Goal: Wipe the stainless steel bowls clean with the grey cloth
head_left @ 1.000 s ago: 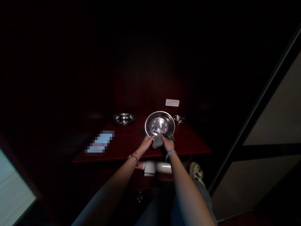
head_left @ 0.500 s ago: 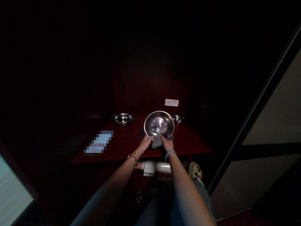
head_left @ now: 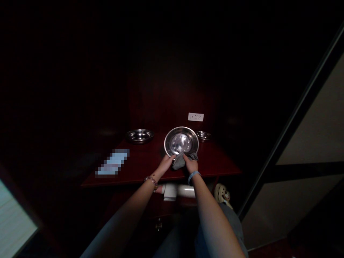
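A shiny steel basin is tilted up toward me above the dark red desk, with small raised dots in a ring on its bottom. My left hand is closed on its near left rim, thumb on the inside. At the near right rim, my right hand grips a grey cloth that is pressed against the basin's edge. The fingers of both hands are partly hidden under the rim and cloth.
Two more steel bowls stand at the back: a wide one on the left and a smaller one on the right. A pixelated pale rectangle lies at left. A wall socket is behind; a white pipe runs below.
Almost nothing differs. The whole view has shifted very slightly; both hands, the cloth and the basin keep the same arrangement.
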Demonstrator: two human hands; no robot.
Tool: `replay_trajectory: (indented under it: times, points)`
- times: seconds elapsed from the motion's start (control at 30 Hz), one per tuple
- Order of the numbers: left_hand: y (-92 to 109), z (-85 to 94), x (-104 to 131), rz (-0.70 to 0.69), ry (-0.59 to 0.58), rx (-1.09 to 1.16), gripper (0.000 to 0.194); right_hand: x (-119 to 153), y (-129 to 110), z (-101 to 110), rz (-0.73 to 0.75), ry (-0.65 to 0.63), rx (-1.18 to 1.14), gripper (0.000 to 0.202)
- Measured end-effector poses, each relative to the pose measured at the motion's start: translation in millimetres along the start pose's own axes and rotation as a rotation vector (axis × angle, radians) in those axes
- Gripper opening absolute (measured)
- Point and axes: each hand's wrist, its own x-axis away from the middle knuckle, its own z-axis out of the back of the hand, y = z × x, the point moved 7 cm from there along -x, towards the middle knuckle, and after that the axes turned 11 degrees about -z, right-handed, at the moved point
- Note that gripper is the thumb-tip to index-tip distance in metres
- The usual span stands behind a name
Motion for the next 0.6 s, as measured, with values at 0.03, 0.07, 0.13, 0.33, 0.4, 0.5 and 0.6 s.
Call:
replay_trajectory:
  times: [0.03,0.07,0.13,0.33,0.4,0.5,0.6]
  points:
    - [2,-0.4,0,-0.006,-0.005,-0.004,0.046,0,0,0,0.000,0.000,-0.002,0.053]
    - [3,-0.8,0,-0.011,-0.011,-0.006,0.046,0,0,0,0.001,-0.001,-0.006,0.052]
    - [7,-1.6,1,-0.016,-0.019,-0.005,0.047,1,0,-1,0.009,-0.006,-0.020,0.051]
    - [10,-1.4,2,-0.006,0.004,0.003,0.045,3,0,-1,0.019,-0.021,-0.046,0.051]
    - [7,-1.2,1,-0.008,0.003,0.003,0.045,3,-1,0,0.022,-0.012,-0.041,0.051]
    - [-1,0.9,0,0.008,0.016,-0.003,0.045,3,-1,0,0.013,0.004,-0.017,0.051]
    - [-9,2.7,-2,0.011,0.025,0.004,0.045,3,-1,-1,0.006,0.000,-0.008,0.050]
